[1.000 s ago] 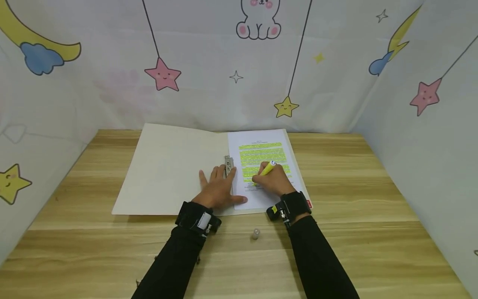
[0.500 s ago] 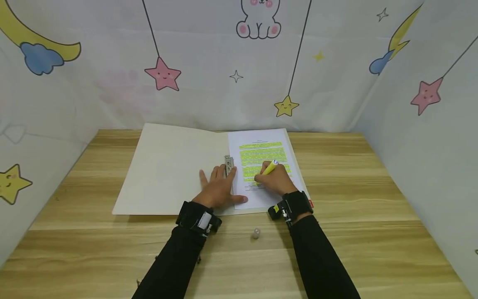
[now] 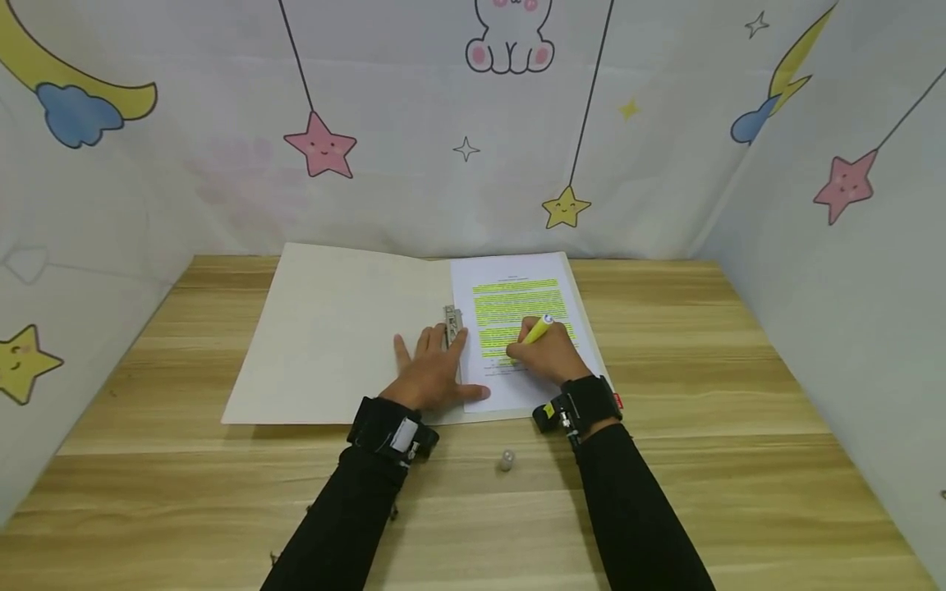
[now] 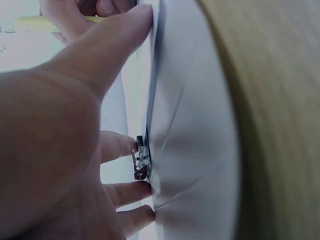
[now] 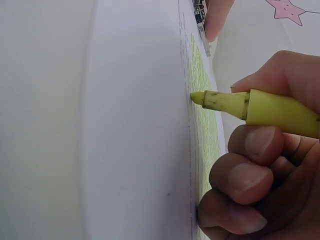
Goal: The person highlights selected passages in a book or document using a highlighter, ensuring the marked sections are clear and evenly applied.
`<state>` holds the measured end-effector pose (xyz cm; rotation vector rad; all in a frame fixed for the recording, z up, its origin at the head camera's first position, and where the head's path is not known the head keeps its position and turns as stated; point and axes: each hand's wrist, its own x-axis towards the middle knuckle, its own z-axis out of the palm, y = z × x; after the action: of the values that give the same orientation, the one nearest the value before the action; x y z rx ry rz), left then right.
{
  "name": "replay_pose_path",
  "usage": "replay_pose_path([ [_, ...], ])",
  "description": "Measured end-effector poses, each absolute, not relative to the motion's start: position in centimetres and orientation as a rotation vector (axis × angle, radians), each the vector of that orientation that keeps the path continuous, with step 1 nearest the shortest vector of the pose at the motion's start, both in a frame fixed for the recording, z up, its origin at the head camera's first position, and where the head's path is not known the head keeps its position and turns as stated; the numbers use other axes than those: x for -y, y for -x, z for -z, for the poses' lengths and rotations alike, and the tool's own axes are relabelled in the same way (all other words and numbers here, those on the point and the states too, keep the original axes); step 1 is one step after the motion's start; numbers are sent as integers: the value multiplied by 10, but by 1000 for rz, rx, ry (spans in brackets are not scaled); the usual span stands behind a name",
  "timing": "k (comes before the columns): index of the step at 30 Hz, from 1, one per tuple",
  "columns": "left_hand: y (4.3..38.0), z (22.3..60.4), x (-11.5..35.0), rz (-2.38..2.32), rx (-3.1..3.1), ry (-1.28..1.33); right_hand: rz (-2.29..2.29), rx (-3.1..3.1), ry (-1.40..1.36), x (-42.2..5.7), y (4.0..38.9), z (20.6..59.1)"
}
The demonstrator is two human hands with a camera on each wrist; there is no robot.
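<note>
A yellow highlighter [image 5: 280,112] is pinched in my right hand [image 3: 550,353], its tip touching the printed sheet [image 3: 488,394]. Yellow marking covers most of the text lines, and a few unmarked lines show below the tip. My left hand [image 3: 432,377] lies spread on the open white folder [image 3: 332,328], its thumb on the sheet's lower left edge. Its other fingers rest around the metal clip [image 3: 452,320] at the folder's spine. In the left wrist view the clip [image 4: 141,160] stands beside the fingertips.
On the wooden table [image 3: 739,460] lies a small pale round object [image 3: 506,460], between the forearms and just in front of the folder. A white curtain [image 3: 414,197] with printed stars and clouds stands behind and at both sides of the table.
My right hand has slid slightly to the right along a text line with the highlighter. The left hand stays in place on the folder.
</note>
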<state>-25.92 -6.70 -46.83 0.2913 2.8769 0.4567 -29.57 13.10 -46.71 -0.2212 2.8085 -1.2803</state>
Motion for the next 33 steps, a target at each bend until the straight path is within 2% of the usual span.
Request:
replay_pose_path([
  [33, 258, 465, 65, -481, -2873, -293, 1266, -2805, 257, -141, 298, 467],
])
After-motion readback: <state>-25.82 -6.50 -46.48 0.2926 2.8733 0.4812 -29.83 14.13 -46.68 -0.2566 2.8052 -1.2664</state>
